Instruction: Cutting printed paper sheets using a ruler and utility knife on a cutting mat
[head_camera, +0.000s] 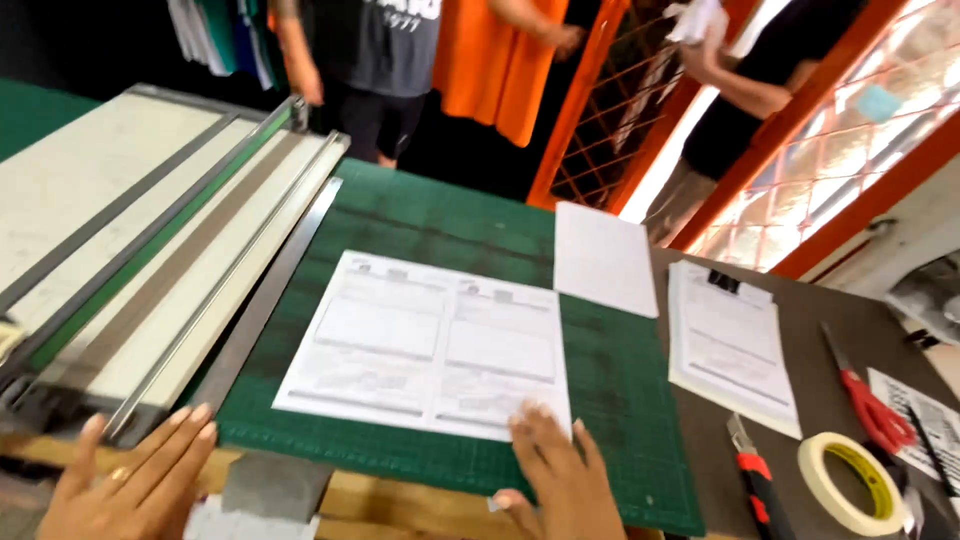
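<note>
A printed sheet with two form panels lies on a green cutting mat. My right hand rests flat at the sheet's lower right corner, fingertips touching its edge. My left hand lies open at the lower left, fingers on the near corner of a large paper trimmer and its long metal ruler. Neither hand holds anything.
A blank white sheet lies at the mat's far right edge. A clipped paper stack, red scissors, a utility knife and a tape roll sit on the right. Other people stand behind the table.
</note>
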